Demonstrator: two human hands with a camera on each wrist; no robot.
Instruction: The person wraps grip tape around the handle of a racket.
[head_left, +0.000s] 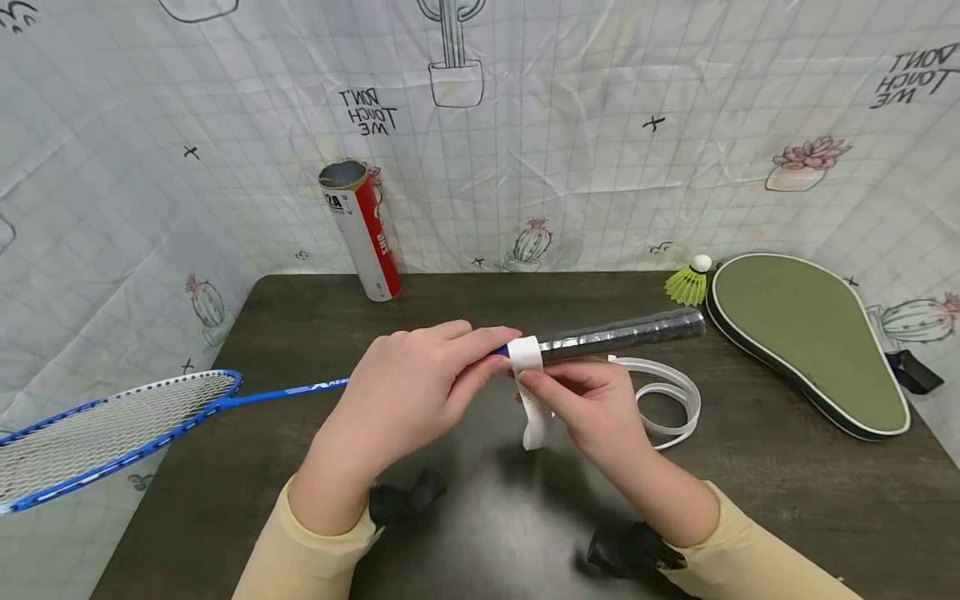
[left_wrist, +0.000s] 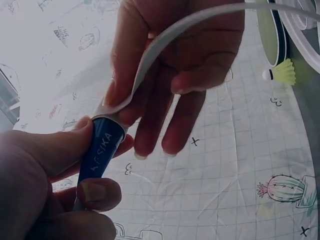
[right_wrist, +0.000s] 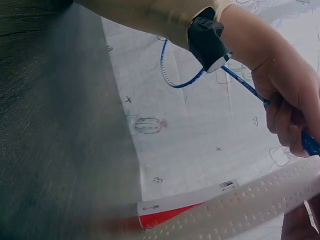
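Above a dark wood-grain desk [head_left: 750,508], a person's left hand [head_left: 420,387] is grasping, fingers curled, a blue badminton racket [head_left: 288,392] near its black glossy handle [head_left: 622,335], the strung head pointing left. The right hand [head_left: 596,408] is pinching a white perforated strip of tape [head_left: 535,408] at the handle's left end. Farther back, a white-and-red tube [head_left: 363,233] is standing left, while a yellow shuttlecock [head_left: 686,286] is resting right, beside an olive-green paddle-shaped case [head_left: 806,342].

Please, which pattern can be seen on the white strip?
Rows of small pale dots along the white strip; the right wrist view shows it best.
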